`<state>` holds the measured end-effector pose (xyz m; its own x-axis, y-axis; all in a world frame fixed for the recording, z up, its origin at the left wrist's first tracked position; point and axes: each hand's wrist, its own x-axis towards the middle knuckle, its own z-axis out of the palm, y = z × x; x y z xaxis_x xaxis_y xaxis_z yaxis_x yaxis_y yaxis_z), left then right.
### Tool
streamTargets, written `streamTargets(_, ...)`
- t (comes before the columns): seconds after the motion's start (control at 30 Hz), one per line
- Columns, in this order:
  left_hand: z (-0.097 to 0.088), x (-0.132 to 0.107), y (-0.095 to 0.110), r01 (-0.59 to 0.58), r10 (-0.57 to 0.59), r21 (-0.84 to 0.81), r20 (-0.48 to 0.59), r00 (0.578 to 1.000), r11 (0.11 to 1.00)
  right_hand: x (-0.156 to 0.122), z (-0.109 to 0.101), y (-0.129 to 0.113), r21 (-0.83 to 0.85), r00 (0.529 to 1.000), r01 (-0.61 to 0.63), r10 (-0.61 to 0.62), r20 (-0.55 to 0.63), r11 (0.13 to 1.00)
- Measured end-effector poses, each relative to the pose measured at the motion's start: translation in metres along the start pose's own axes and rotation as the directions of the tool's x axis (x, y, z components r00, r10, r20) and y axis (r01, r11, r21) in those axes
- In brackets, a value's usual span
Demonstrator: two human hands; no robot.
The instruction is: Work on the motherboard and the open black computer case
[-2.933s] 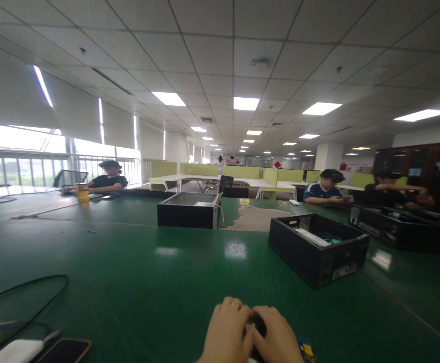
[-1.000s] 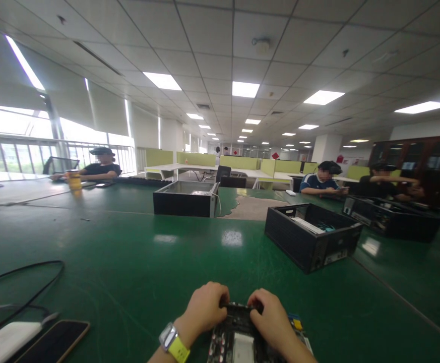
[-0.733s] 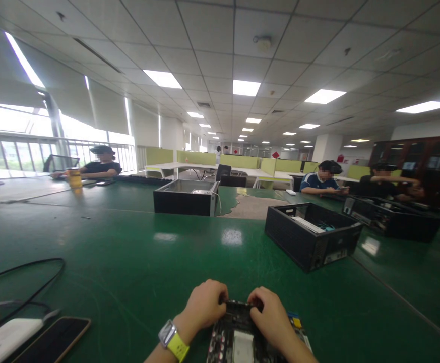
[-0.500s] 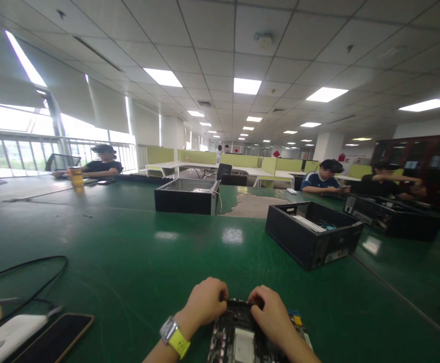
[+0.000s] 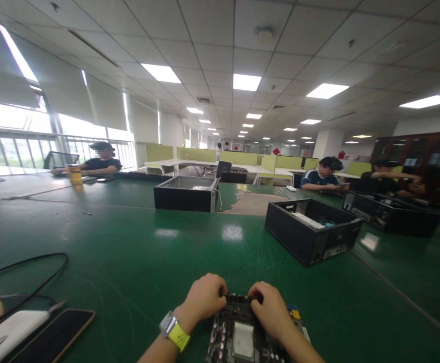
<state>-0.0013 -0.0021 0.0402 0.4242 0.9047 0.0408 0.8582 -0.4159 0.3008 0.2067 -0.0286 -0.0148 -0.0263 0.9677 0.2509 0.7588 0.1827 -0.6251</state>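
A dark motherboard (image 5: 242,338) with a silver processor in its middle lies on the green table (image 5: 136,252) right in front of me. My left hand (image 5: 203,297), with a yellow-strapped watch on the wrist, is curled over the board's far left edge. My right hand (image 5: 268,307) is curled over the far right edge. Both sets of fingers are bent and pressed onto the top rim of the board. What lies under the fingertips is hidden.
Open black computer cases stand at the middle back (image 5: 185,194), to the right (image 5: 312,234) and far right (image 5: 391,217). A phone (image 5: 55,338), a white power bank (image 5: 4,335) and a black cable (image 5: 26,275) lie at the left. Three people sit at the far table edges.
The camera has tilted down, so more of the motherboard and my wrists show. Both hands stay curled on the board's far edge, barely shifted.
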Motion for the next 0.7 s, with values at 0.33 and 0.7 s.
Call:
streamTargets(0.33, 0.0028, -0.0003, -0.0035, -0.018, 0.018, -0.015, -0.014, 1.000, 1.000, 0.0011, -0.0007, 0.0002, -0.005, 1.000, -0.014, 0.014, 0.024, 1.000)
streamTargets(0.7, 0.0044, 0.0009, -0.0025, -0.024, 0.024, -0.002, -0.025, 0.999, 1.000, 0.0000, -0.0022, -0.0030, 0.004, 1.000, -0.013, 0.013, -0.006, 1.000)
